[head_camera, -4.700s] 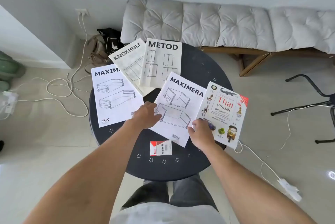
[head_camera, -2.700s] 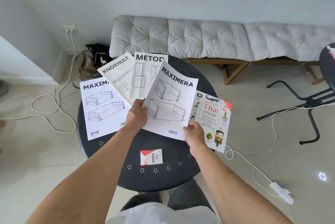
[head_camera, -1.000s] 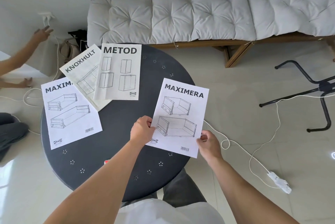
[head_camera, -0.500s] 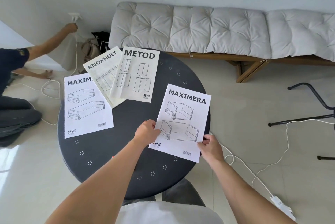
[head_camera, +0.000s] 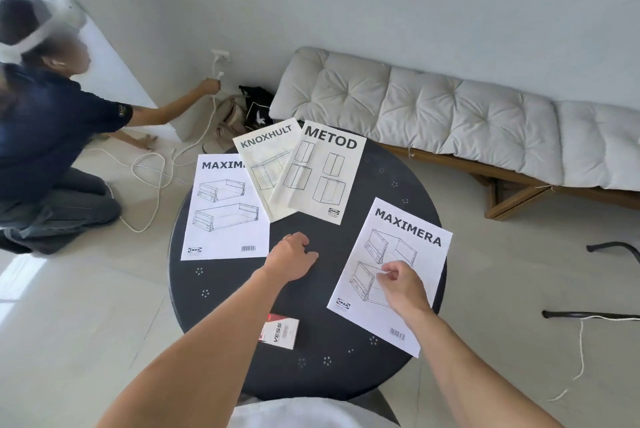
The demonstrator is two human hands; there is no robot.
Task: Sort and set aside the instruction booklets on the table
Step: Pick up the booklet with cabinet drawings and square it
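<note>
Several white instruction booklets lie on a round black table [head_camera: 398,185]. One MAXIMERA booklet [head_camera: 408,254] lies flat at the right edge, and my right hand [head_camera: 401,289] rests on it with fingers loosely curled. A second MAXIMERA booklet [head_camera: 225,213] lies at the left. The KNOXHULT booklet [head_camera: 266,157] and the METOD booklet [head_camera: 322,174] overlap at the back, METOD on top. My left hand [head_camera: 291,258] hovers over bare table in the middle, empty, fingers loosely bent.
A small red and white VESS box [head_camera: 280,330] lies near the front, partly under my left forearm. A cushioned bench [head_camera: 433,116] runs along the wall. Another person [head_camera: 45,136] kneels at the left by a wall socket. Cables trail on the floor.
Both hands have let go of the right MAXIMERA booklet, which now lies flat on the table's right side. My left hand moved left to the table's middle. The person at left came further into view.
</note>
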